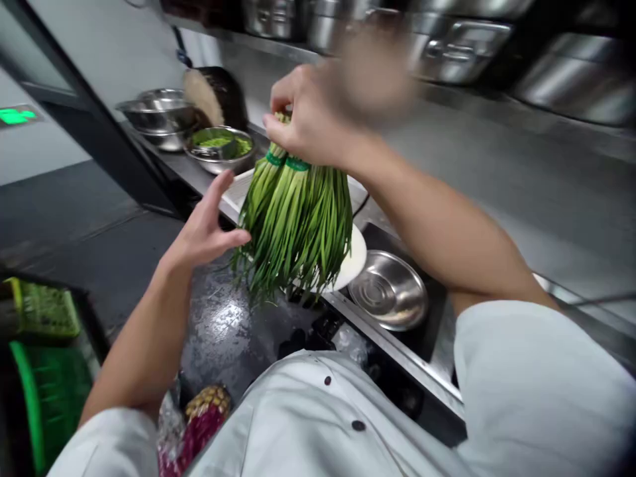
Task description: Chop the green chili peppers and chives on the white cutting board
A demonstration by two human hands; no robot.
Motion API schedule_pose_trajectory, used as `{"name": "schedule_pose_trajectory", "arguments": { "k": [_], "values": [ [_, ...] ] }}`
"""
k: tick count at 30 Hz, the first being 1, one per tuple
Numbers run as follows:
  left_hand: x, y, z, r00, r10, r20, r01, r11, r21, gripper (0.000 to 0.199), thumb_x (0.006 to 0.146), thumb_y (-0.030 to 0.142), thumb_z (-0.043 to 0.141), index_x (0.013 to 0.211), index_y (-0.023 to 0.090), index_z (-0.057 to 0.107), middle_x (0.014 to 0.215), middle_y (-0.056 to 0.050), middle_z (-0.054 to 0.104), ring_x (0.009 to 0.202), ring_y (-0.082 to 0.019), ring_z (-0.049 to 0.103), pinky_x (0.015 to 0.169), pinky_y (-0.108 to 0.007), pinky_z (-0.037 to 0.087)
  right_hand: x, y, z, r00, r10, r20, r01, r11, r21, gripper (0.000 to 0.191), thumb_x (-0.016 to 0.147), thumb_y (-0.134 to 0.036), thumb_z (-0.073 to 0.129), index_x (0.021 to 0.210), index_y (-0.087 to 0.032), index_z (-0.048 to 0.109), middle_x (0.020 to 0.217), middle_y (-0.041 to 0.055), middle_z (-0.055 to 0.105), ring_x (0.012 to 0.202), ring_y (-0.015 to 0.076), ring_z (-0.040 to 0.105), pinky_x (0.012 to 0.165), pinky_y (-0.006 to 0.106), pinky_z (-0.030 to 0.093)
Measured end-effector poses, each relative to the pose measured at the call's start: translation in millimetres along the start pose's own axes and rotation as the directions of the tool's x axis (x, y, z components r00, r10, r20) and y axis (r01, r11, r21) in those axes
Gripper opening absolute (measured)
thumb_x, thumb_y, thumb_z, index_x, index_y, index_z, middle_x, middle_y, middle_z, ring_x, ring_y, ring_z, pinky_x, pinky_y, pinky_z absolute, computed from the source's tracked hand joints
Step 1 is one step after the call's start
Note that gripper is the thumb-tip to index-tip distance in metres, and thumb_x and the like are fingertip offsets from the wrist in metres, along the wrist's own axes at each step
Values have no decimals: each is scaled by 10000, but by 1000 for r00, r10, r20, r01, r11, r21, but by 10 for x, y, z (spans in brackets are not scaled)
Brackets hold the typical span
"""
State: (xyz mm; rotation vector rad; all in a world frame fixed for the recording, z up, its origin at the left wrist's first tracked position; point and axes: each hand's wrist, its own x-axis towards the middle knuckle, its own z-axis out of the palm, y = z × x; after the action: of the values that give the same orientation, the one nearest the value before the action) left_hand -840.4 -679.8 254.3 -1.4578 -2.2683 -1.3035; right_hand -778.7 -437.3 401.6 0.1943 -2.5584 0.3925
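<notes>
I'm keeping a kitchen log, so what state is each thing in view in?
Chives: whole, tied in bunches, leaves hanging down
Right hand: closed on the stems
Left hand: open, beside the leaves
Serving bowl: holding cut greens
Steel basin: upright, uncovered
Steel mixing bowls: stacked
Wall sign: lit green

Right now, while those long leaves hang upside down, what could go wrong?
Only the right hand grips the green leaves, while the left hand is open, so they might slip and fall on the floor. The green bands wrap only near the top, so loose tips could spread and snag.
</notes>
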Motion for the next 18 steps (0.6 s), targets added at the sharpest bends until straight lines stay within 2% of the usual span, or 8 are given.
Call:
{"name": "schedule_pose_trajectory", "arguments": {
  "k": [1, 3, 5, 7, 9, 11, 15, 18],
  "values": [
    [227, -70, -110, 998, 13, 67, -8, 997, -79, 1110, 691, 815, 736, 1552, 193, 415, 1544, -158, 515, 1480, -402, 424, 1216, -542, 379, 119, -87, 76, 993, -116, -29, 116, 993, 28, 232, 884, -374, 647, 704, -231, 613, 804, 7, 651, 976, 212, 658, 889, 335, 529],
    [547, -266, -320, 975, 10, 220, 42, 972, -231, 1048, 655, 785, 790, 1458, 163, 532, 1417, -161, 633, 1400, -412, 520, 1177, -539, 436, 310, -156, 219, 939, -331, -97, 336, 941, 34, 209, 897, -341, 639, 713, -254, 593, 768, -6, 651, 852, 180, 640, 822, 312, 530],
    [727, -490, -448, 941, -1, 339, 126, 930, -345, 978, 612, 720, 862, 1357, 137, 614, 1293, -158, 709, 1310, -408, 601, 1118, -517, 501, 464, -96, 370, 901, -396, -178, 419, 900, 116, 183, 921, -322, 612, 747, -268, 602, 781, -11, 660, 811, 174, 634, 796, 313, 527],
    [843, -724, -409, 929, -2, 369, 178, 879, -443, 934, 551, 638, 934, 1287, 132, 658, 1202, -143, 750, 1252, -395, 645, 1076, -483, 540, 599, 52, 546, 882, -396, -256, 453, 864, 223, 163, 929, -307, 598, 772, -271, 621, 802, -12, 676, 801, 176, 642, 783, 318, 524],
    [956, -967, -165, 945, 6, 327, 191, 803, -565, 914, 496, 605, 963, 1236, 146, 686, 1149, -122, 770, 1227, -378, 665, 1065, -455, 551, 720, 232, 742, 875, -350, -335, 457, 826, 331, 140, 902, -285, 617, 766, -256, 637, 779, -14, 681, 773, 169, 647, 752, 313, 516],
    [1092, -1204, 240, 966, -2, 259, 191, 680, -708, 904, 455, 653, 946, 1180, 169, 708, 1126, -105, 776, 1216, -367, 676, 1061, -447, 558, 834, 403, 941, 887, -275, -371, 414, 829, 375, 111, 859, -255, 649, 753, -229, 631, 743, -15, 667, 728, 157, 638, 720, 303, 504],
    [1389, -1553, 1094, 984, -77, 163, 180, 370, -912, 863, 396, 695, 900, 1073, 194, 711, 1071, -91, 775, 1222, -383, 675, 1034, -474, 585, 1056, 673, 1283, 955, -130, -268, 195, 953, 232, 53, 890, -234, 640, 854, -204, 617, 767, -24, 650, 769, 143, 630, 804, 299, 510],
    [1581, -1717, 1383, 979, -77, 189, 202, 253, -946, 808, 400, 694, 885, 1010, 205, 682, 1033, -91, 766, 1265, -403, 643, 1040, -498, 587, 1192, 804, 1414, 970, 3, -243, 28, 992, 126, 70, 955, -275, 607, 929, -210, 617, 794, -23, 646, 826, 149, 647, 870, 309, 520]
  ]
}}
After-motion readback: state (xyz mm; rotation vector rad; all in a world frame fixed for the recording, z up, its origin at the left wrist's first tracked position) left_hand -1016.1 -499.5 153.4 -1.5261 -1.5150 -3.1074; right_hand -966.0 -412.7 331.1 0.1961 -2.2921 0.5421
